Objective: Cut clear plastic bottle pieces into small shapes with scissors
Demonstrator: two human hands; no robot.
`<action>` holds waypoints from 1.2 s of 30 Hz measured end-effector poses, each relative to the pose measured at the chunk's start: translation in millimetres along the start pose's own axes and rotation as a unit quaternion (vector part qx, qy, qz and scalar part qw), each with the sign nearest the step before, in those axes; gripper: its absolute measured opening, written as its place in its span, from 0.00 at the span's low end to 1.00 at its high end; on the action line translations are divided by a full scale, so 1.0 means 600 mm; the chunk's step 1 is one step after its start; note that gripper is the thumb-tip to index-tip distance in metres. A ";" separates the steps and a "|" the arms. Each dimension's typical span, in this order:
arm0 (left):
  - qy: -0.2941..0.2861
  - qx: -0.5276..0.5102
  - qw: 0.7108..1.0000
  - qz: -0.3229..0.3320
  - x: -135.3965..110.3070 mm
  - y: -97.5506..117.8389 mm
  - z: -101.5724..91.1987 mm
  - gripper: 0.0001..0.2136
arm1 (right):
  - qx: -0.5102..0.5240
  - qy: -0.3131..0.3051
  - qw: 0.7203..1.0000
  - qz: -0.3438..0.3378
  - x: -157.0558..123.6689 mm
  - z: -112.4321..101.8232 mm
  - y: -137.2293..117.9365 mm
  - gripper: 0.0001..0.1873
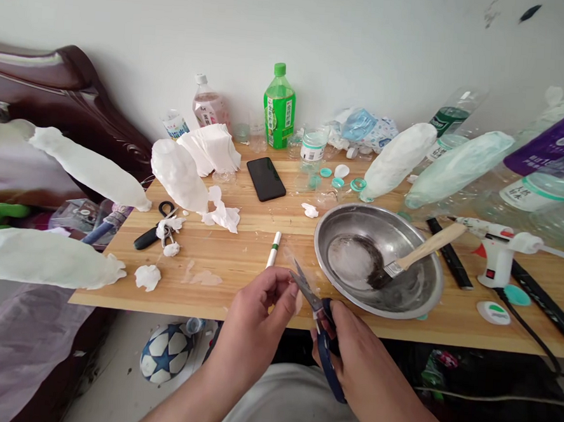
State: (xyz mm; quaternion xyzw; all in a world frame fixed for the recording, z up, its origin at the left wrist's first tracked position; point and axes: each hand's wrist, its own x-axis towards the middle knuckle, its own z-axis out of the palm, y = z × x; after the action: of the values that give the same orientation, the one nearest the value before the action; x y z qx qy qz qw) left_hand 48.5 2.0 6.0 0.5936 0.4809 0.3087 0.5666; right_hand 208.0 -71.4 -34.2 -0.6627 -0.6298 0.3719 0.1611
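Note:
Blue-handled scissors (325,344) are in my right hand (357,349), fingers wrapped round the handles. Their blades stand slightly apart, pointing up and left at my left fingertips. My left hand (261,305) is closed in a pinch on a small see-through piece, apparently clear plastic (299,301); most of it is hidden by the fingers. Just beyond that hand a white marker with a green band (274,250) lies on the wooden table (251,241). To the right, a metal basin (324,264) holds a wooden-handled brush (427,248) leaning on its rim.
White paper-covered bottle shapes (397,161) lie at both sides. Behind are a phone (266,179), a green drink bottle (279,112) and folded tissues (212,149). A glue gun (496,256) stands right; black-handled pliers (149,236) lie left. A ball (165,353) rests on the floor.

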 end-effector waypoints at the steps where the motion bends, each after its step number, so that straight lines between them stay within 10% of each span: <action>1: 0.002 0.002 1.000 0.001 -0.001 -0.001 0.001 0.10 | -0.006 -0.002 1.000 -0.003 0.000 -0.001 0.000 0.07; 12: 0.035 0.155 0.986 0.059 0.000 -0.001 -0.003 0.08 | -0.019 -0.016 1.000 0.003 0.000 -0.009 -0.002 0.06; 36: 0.078 0.115 0.990 0.032 0.012 0.000 -0.018 0.08 | 0.086 -0.064 0.993 0.057 -0.002 -0.019 -0.019 0.01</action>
State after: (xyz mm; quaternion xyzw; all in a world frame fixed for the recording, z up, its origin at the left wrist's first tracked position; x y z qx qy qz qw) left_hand 41.3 12.4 6.5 0.6438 0.5365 0.3144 0.4459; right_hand 207.7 -67.9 -18.6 -0.6560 -0.5657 0.4747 0.1555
